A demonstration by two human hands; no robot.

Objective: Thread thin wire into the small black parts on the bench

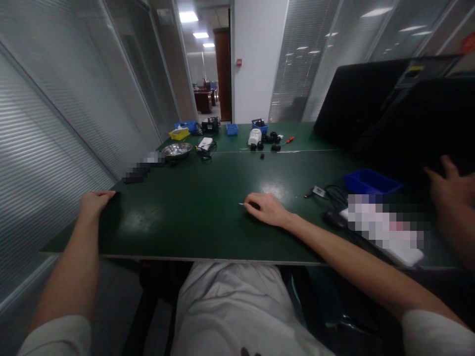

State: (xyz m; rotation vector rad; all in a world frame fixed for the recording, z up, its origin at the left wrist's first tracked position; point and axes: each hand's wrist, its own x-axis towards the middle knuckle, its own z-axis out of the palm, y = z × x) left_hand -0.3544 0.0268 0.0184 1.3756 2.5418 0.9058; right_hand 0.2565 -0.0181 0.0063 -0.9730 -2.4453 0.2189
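- At far left, your left hand (95,201) is resting by the edge of the desk (200,212), its fingers bunching together; whether they are pinching anything cannot be told.
- Further in, a steel bowl (177,156) is standing near the back, and a white box (205,144) is lying to its right with a dark cable.
- At centre, your right hand (270,209) is pinching a black-handled tool (254,204), its thin metal tip pointing left; no part is meeting that tip.
- Beyond it, black parts (272,138) are lying loose beside an orange screwdriver (290,140).
- Progress, as judged: you are holding the tool ready, no finished piece is showing, and working contact is remaining to be made.
- At right, a blue tray (371,183) is sitting near another person's spread hand (451,193).
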